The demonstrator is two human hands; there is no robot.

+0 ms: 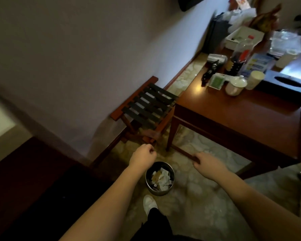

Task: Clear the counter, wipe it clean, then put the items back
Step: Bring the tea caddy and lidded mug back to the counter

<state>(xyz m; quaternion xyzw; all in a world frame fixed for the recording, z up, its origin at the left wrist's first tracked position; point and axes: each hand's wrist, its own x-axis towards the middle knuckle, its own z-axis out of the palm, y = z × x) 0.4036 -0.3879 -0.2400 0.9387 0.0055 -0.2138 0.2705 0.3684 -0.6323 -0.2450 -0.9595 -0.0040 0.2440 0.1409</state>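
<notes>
The wooden counter (pixel 241 117) stands at the right. Its near part shows bare wood. At its far end are a black tissue box (pixel 285 86), a cream cup (pixel 255 80), a lidded white bowl (pixel 235 86), a green packet (pixel 216 80), a hair dryer (pixel 215 60), a clear bottle (pixel 241 51) and a white tray (pixel 241 36). My left hand (pixel 142 155) hangs above a metal bin (pixel 159 178), fingers curled, holding nothing visible. My right hand (pixel 207 162) hovers over the floor near the table leg, fingers loosely curled and holding nothing.
The bin holds crumpled tissues and scraps. A folding luggage rack (pixel 146 106) with black straps stands against the wall, left of the counter. My white shoe (pixel 150 204) is on the pale patterned floor (pixel 198 197). A dark surface (pixel 24 180) lies at the left.
</notes>
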